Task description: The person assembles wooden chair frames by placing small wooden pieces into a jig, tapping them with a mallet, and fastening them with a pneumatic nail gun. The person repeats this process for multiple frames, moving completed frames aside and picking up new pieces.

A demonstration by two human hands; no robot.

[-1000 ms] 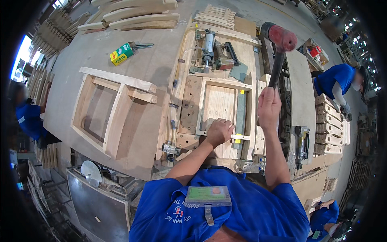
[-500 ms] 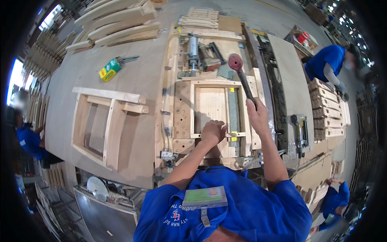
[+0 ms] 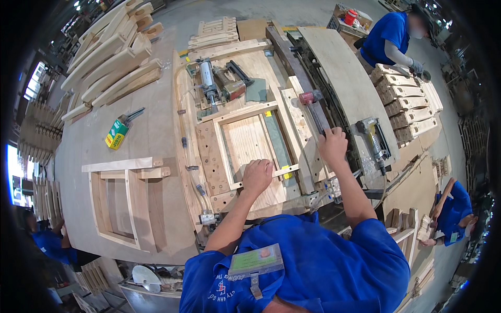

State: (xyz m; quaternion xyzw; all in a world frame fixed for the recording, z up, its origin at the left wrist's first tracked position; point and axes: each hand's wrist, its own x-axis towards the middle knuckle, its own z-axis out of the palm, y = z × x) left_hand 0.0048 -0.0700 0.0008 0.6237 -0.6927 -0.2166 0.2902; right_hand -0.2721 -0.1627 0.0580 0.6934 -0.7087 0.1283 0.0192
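Note:
My right hand (image 3: pixel 333 148) is closed around the dark handle of a mallet (image 3: pixel 311 97) with a reddish head. The mallet head is over the dark beam, to the right of a light wooden frame (image 3: pixel 226 155) in the jig. At the near rail of that frame, my left hand (image 3: pixel 258 178) rests with its fingers curled over the wood. Inside the frame lies a pale wooden panel (image 3: pixel 245 136). A drilled wooden block (image 3: pixel 208 156) runs along the frame's left side, and a pneumatic cylinder (image 3: pixel 207 79) is mounted beyond its far end.
Another wooden frame (image 3: pixel 131 208) and a green-yellow box (image 3: pixel 116 134) lie on the left board. Curved wooden parts (image 3: pixel 112 57) are piled at the far left. A nail gun (image 3: pixel 373 138) lies at right. Beyond it, a co-worker (image 3: pixel 389 39) stands by stacked wooden pieces (image 3: pixel 409 99).
The mallet has swung down and to the right of the frame, its head turned sideways. My left hand stays at the near rail. The whole view has turned somewhat.

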